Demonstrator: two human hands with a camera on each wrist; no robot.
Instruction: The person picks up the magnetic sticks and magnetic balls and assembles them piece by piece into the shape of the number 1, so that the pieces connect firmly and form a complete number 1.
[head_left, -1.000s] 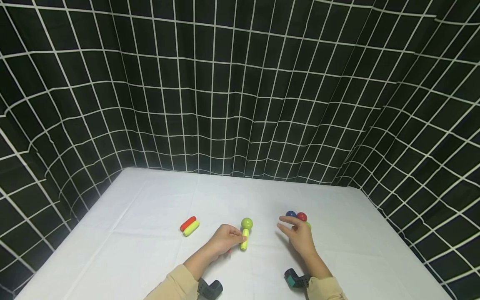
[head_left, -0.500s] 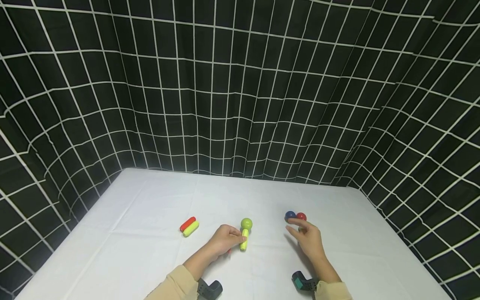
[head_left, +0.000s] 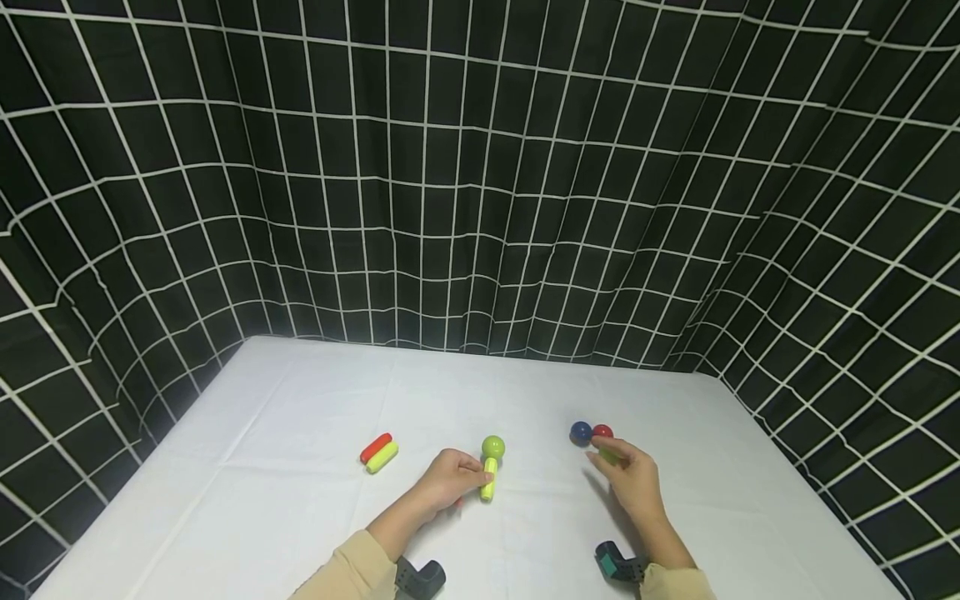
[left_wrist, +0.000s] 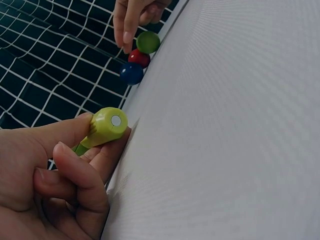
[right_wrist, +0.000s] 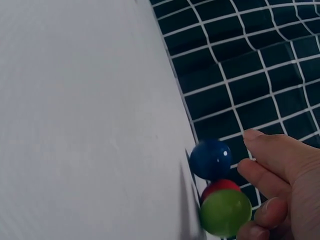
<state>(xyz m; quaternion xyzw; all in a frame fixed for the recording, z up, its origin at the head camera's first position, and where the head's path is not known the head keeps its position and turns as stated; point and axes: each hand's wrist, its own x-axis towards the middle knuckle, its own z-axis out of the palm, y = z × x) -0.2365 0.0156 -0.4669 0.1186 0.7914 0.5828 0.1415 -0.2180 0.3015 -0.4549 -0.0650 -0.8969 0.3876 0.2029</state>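
Note:
My left hand pinches a yellow-green magnetic stick between thumb and fingers. A lime green ball sits at the stick's far end. In the left wrist view the near end of the stick shows a round silver disc. My right hand hovers with thumb and forefinger apart, holding nothing, beside a cluster of balls: blue, red and green. From the head view, the right fingers partly cover the green ball.
Left of my left hand, a red stick and a second yellow-green stick lie side by side on the white tablecloth. A bit of red peeks from beneath the left hand. Behind the table hangs a black curtain with white grid lines.
My right hand has moved rightward and slightly toward me, from over the blue ball to beside the green one, uncovering the blue ball. The left hand and its stick have stayed in place.

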